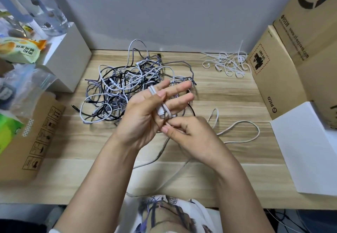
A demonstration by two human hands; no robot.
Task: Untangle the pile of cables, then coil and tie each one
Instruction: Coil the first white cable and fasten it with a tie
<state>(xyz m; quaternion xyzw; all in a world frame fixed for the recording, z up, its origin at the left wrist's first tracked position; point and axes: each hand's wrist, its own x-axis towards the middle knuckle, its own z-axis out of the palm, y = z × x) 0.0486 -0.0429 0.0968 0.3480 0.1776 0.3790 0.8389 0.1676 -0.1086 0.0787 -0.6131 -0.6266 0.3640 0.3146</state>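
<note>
a white cable (242,132) is shown being wound around the extended fingers of the left hand (145,116), its plug end pinned under the thumb; the right hand (189,134) is curled, pinching the cable's running length just below the left palm. the remaining slack is trailed across the table (209,90) to the right and over the near edge. the tangled cable pile (127,85) is left behind the hands, and loose white ties (228,63) are seen near the back right corner. the wraps could be shed from the fingertips if tension is lost, or the slack snagged on the pile. how many turns are wound is apparently two, partly hidden by the thumb.
</note>
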